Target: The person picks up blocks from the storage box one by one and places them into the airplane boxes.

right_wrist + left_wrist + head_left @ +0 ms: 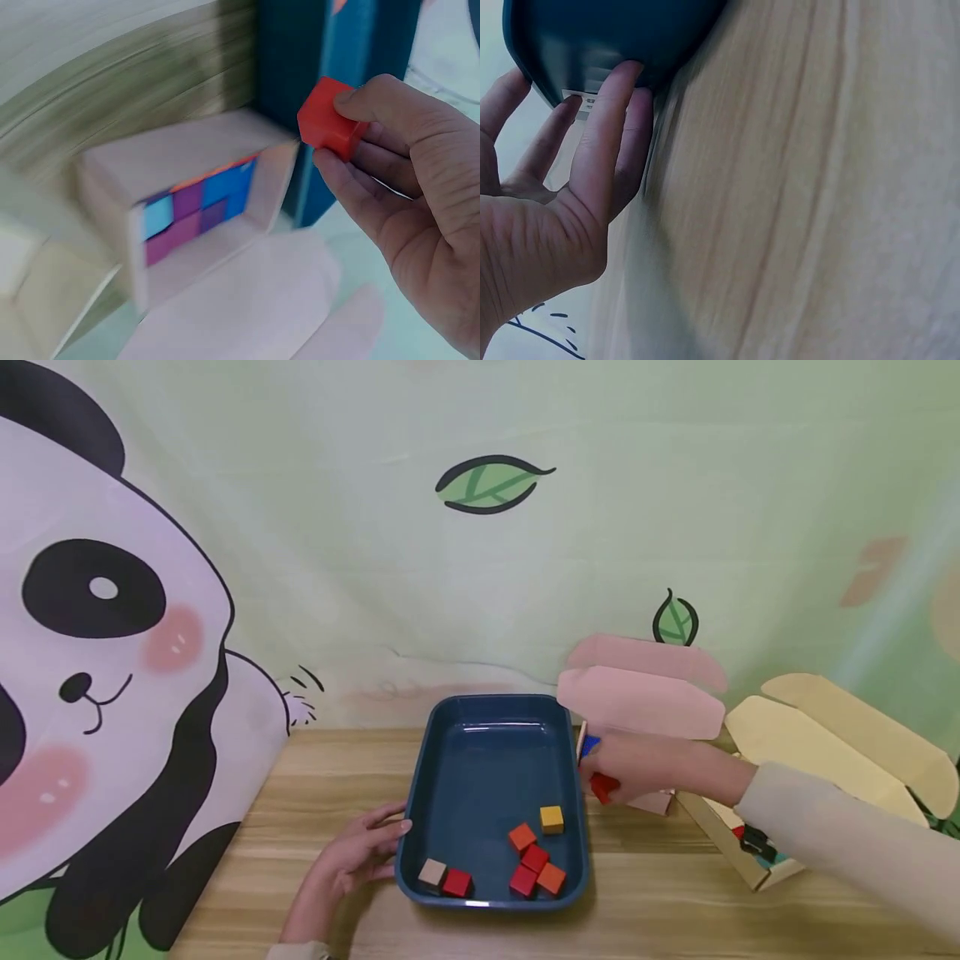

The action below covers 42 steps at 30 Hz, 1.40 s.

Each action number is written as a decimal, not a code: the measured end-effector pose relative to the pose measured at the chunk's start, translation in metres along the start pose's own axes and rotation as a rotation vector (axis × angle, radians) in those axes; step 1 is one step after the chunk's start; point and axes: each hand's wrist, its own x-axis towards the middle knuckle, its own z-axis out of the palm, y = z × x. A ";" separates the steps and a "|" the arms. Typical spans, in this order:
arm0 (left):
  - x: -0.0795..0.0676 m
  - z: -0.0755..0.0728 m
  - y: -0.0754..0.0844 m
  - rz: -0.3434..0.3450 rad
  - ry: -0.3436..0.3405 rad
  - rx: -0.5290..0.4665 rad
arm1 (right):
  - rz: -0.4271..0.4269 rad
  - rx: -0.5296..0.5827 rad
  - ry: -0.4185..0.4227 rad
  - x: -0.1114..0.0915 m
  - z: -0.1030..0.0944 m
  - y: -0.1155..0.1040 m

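Observation:
A dark blue tray (480,777) lies on the wooden table. In it, near the front, are a pale block (432,875), a yellow block (551,819) and several red and orange blocks (536,858). My left hand (360,852) touches the tray's left side, its fingers spread and fairly straight against the outer wall in the left wrist view. Just outside the tray's right edge, my right hand (633,764) pinches a red block (326,118) between thumb and fingers. Below that block in the right wrist view, a pink box (187,154) holds purple and blue blocks (225,187).
The pink box's raised lid (641,702) stands at the tray's back right. Farther right, a yellow box (720,839) with its lid up holds small items, partly hidden by my right sleeve (840,835). A panda-printed cloth (337,568) hangs behind the table.

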 end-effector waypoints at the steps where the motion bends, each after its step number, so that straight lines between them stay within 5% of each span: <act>1: 0.000 0.000 -0.001 -0.006 0.003 -0.002 | 0.011 0.012 -0.012 -0.006 0.001 0.004; 15: 0.001 -0.004 0.001 -0.013 0.019 -0.001 | 0.103 0.112 -0.105 -0.076 -0.001 0.057; 28: 0.000 -0.003 -0.003 -0.031 0.017 -0.011 | 0.222 0.162 -0.181 -0.103 0.025 0.082; 42: 0.003 0.002 0.002 -0.019 -0.006 -0.012 | 0.270 0.359 -0.199 -0.115 0.071 0.073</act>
